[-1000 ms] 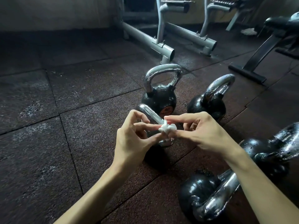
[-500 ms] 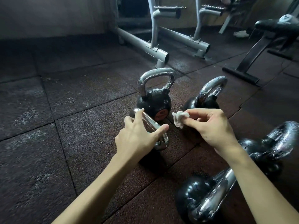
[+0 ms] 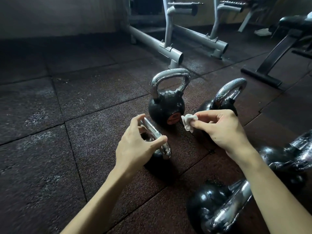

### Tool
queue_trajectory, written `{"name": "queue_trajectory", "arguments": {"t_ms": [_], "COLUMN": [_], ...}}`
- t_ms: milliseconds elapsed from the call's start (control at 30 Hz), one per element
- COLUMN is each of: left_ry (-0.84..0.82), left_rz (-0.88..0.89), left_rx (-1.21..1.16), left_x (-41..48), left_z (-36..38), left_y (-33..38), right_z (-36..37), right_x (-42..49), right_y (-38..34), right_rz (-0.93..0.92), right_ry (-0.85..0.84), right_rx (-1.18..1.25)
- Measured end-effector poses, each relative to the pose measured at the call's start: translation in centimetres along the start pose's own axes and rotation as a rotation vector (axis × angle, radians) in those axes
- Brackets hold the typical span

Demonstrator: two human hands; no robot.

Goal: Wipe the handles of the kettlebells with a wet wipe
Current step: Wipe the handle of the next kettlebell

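Note:
Several black kettlebells with chrome handles stand on the dark rubber floor. My left hand [image 3: 137, 146] curls around the chrome handle [image 3: 156, 135] of the nearest kettlebell, thumb on the near side and fingers on the far side. My right hand [image 3: 222, 130] pinches a crumpled white wet wipe [image 3: 188, 121] between thumb and fingers, held in the air just right of that handle. Behind the wipe stands an upright kettlebell [image 3: 166, 107] with an orange label. Another kettlebell [image 3: 228, 97] sits to its right, partly hidden by my right hand.
Two more kettlebells lie at the right: one near my right forearm [image 3: 214, 208], one further right [image 3: 290, 157]. A grey steel rack frame [image 3: 168, 48] crosses the back. A black bench leg [image 3: 270, 65] stands at the far right. Bare rubber tiles spread to the left.
My left hand let go of the wipe and moved down onto the near kettlebell's handle. My right hand kept the wipe and drew it to the right.

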State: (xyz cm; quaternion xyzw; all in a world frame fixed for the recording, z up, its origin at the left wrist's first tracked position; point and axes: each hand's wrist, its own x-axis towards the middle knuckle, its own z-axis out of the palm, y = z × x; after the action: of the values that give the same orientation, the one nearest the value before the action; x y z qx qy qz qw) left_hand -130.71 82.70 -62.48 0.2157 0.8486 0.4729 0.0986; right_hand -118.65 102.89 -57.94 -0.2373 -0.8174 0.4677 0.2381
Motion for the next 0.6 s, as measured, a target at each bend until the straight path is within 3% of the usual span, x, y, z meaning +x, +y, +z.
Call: {"name": "queue_trajectory", "arguments": {"t_ms": [133, 367, 600], "left_ry": [-0.042, -0.059, -0.082], "left_rz": [-0.061, -0.077, -0.062], "left_rx": [-0.243, -0.451, -0.47], "left_x": [-0.6, -1.0, -0.9], "left_z": [-2.1, -4.6, -5.9], "left_y": [-2.6, -7.4, -10.2], "right_z": [1.6, 6.9, 12.1], "right_x": [0.4, 0.9, 3.3], "right_y": [-0.4, -1.0, -1.6], "right_rz": [0.019, 0.061, 0.041], "right_ry": [-0.027, -0.225, -0.307], "right_rx": [-0.073, -0.223, -0.381]}}
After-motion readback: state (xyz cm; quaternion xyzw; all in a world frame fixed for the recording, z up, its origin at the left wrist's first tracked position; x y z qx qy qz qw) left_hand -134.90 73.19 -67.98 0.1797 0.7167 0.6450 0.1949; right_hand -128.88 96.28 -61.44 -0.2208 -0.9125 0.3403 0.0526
